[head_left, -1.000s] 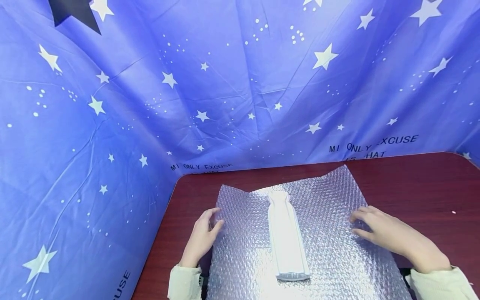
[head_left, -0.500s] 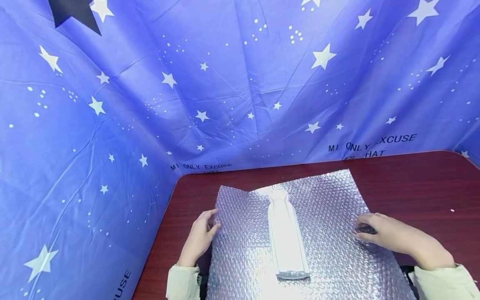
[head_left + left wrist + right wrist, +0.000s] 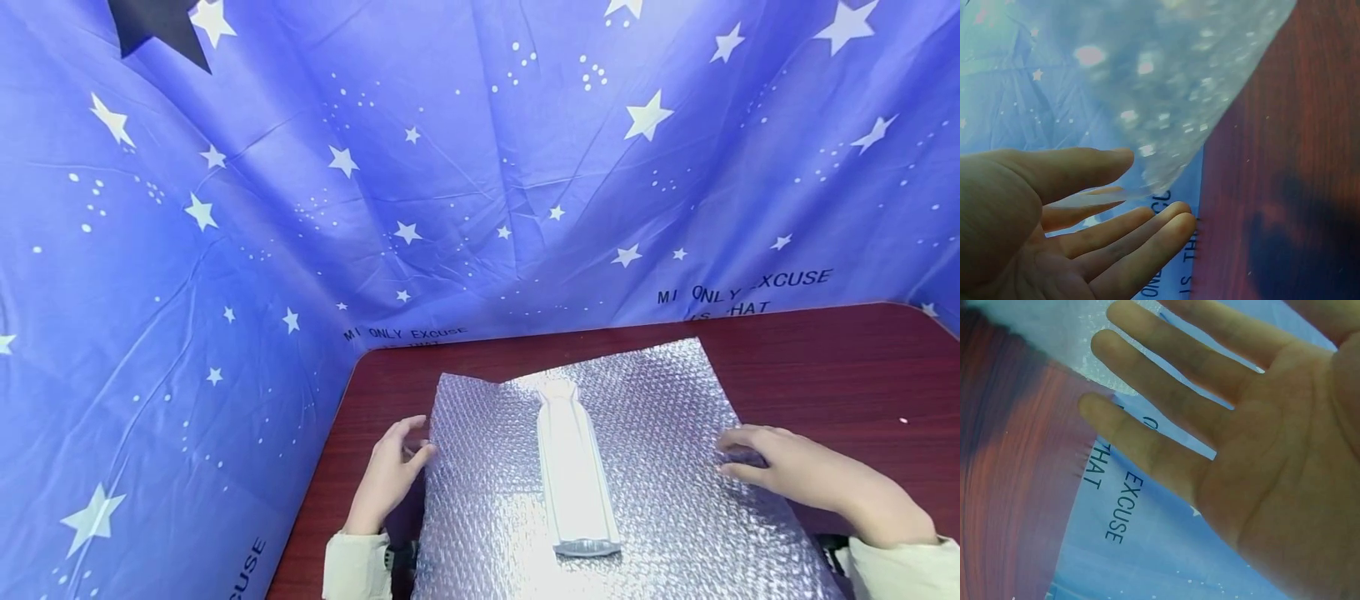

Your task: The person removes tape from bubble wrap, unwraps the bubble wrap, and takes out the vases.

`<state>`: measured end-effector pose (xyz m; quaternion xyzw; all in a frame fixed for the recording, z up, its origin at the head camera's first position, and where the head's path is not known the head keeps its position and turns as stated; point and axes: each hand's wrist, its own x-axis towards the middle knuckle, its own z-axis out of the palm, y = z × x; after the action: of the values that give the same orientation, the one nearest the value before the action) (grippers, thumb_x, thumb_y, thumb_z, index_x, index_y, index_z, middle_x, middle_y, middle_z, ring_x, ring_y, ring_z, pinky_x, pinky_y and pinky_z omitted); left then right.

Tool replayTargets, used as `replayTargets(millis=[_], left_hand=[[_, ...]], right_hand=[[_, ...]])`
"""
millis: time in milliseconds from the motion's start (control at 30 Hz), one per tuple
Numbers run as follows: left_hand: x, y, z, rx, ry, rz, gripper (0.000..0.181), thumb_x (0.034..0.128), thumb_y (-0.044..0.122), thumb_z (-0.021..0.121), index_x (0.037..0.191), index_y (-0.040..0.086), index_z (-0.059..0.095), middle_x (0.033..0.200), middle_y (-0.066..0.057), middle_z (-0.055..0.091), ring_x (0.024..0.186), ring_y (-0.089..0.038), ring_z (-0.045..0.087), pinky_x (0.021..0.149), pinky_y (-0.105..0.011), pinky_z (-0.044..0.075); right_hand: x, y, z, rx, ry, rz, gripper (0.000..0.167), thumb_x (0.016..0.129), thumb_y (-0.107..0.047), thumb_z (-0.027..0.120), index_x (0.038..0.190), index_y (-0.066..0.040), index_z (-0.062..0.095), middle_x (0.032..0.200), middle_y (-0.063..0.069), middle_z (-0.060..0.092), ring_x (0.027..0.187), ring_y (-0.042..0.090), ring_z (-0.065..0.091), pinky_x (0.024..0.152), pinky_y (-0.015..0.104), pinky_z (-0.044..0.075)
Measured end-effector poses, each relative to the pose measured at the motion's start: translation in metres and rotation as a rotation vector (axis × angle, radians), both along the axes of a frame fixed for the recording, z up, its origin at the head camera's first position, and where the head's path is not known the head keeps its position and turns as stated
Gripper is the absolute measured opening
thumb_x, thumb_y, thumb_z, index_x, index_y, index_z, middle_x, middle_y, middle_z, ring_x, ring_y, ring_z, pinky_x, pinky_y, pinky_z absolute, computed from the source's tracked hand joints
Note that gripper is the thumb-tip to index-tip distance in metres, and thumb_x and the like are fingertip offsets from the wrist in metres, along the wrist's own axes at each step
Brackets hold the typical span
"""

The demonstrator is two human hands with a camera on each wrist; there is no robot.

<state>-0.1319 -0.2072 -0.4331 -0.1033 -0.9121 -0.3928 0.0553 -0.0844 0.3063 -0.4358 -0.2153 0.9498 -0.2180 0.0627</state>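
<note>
Cream cloth sleeves (image 3: 358, 567) come in at the bottom, one on each side. The bare left hand (image 3: 385, 477) is beside the left edge of a big, shiny, silvery sheet of bubble wrap (image 3: 667, 433). Its thumb and fingers are apart. The left wrist view is dim and blurry, so I cannot tell if it touches that edge. The bare right hand (image 3: 806, 472) is by the sheet's right side, fingers long and loose, thumb apart, gripping nothing. The two hands are well apart. Between them, on the sheet, lies a long, white, bottle-shaped thing (image 3: 576, 475), with its grey end near the person and its thin neck pointing away. I think the step in hand is getting the sheet flat under it. The next move seems to call for light fingertips on a side edge, so the white thing does not roll. Under the sheet is a dark red wooden table (image 3: 840, 375) with round corners. At the back hangs a blue-purple cloth curtain (image 3: 450, 179) with white stars (image 3: 649, 117), one black star (image 3: 161, 29) and black printed letters (image 3: 797, 280).
</note>
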Motion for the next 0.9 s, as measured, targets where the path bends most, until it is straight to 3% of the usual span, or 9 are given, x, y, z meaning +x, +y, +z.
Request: replayTargets(millis=[133,233,367,467,600,767,900], left_hand=[[0.003,-0.004,0.006,0.021,-0.012,0.022,0.045,0.0893,0.005,0.071,0.131,-0.003,0.057,0.125,-0.022,0.061,0.100,-0.031,0.069,0.082,-0.038,0.059],[0.005,-0.006,0.012,-0.023,-0.001,0.052,0.045,0.0903,0.008,0.071,0.132,-0.001,0.057,0.128,-0.020,0.061,0.107,-0.032,0.067,0.090,-0.046,0.055],[0.008,-0.007,0.024,-0.071,0.014,0.088,0.045,0.0907,0.012,0.072,0.132,0.002,0.059,0.129,-0.016,0.063,0.112,-0.032,0.064,0.094,-0.048,0.053],[0.010,-0.007,0.034,-0.066,0.017,0.091,0.044,0.0909,0.013,0.072,0.132,0.003,0.059,0.130,-0.015,0.063,0.112,-0.030,0.065,0.093,-0.046,0.055],[0.014,-0.003,0.045,-0.044,0.012,0.084,0.044,0.0916,0.014,0.071,0.133,0.004,0.059,0.131,-0.015,0.062,0.114,-0.029,0.065,0.094,-0.044,0.055],[0.018,0.007,0.056,-0.008,0.024,0.051,0.042,0.0925,0.014,0.070,0.132,0.005,0.059,0.131,-0.013,0.063,0.113,-0.029,0.066,0.093,-0.043,0.056],[0.019,0.017,0.058,0.023,0.043,0.016,0.041,0.0927,0.013,0.070,0.131,0.005,0.060,0.128,-0.012,0.064,0.110,-0.028,0.067,0.091,-0.043,0.056]], right_hand=[[0.002,0.001,0.006,0.003,-0.011,-0.008,0.031,0.093,-0.027,0.069,0.114,-0.005,0.067,0.111,0.005,0.069,0.099,0.027,0.067,0.077,0.038,0.057],[0.003,0.000,0.013,0.014,-0.005,-0.018,0.029,0.093,-0.026,0.069,0.115,-0.007,0.068,0.113,0.006,0.068,0.099,0.029,0.066,0.076,0.039,0.056],[0.007,-0.003,0.022,0.038,0.021,-0.051,0.029,0.093,-0.029,0.069,0.116,-0.011,0.068,0.114,0.004,0.067,0.099,0.028,0.066,0.076,0.038,0.055],[0.010,-0.005,0.030,0.042,0.015,-0.087,0.031,0.093,-0.031,0.069,0.117,-0.012,0.067,0.117,0.007,0.066,0.105,0.034,0.064,0.081,0.048,0.054],[0.014,-0.007,0.043,0.048,0.024,-0.117,0.035,0.093,-0.031,0.069,0.119,-0.008,0.066,0.119,0.012,0.065,0.110,0.042,0.061,0.082,0.059,0.051],[0.019,-0.010,0.055,0.071,0.058,-0.139,0.041,0.092,-0.032,0.070,0.123,-0.006,0.063,0.121,0.013,0.065,0.114,0.044,0.058,0.085,0.061,0.049],[0.022,-0.017,0.060,0.053,0.114,-0.119,0.040,0.092,-0.030,0.070,0.124,-0.007,0.063,0.121,0.009,0.065,0.114,0.039,0.059,0.086,0.058,0.049]])
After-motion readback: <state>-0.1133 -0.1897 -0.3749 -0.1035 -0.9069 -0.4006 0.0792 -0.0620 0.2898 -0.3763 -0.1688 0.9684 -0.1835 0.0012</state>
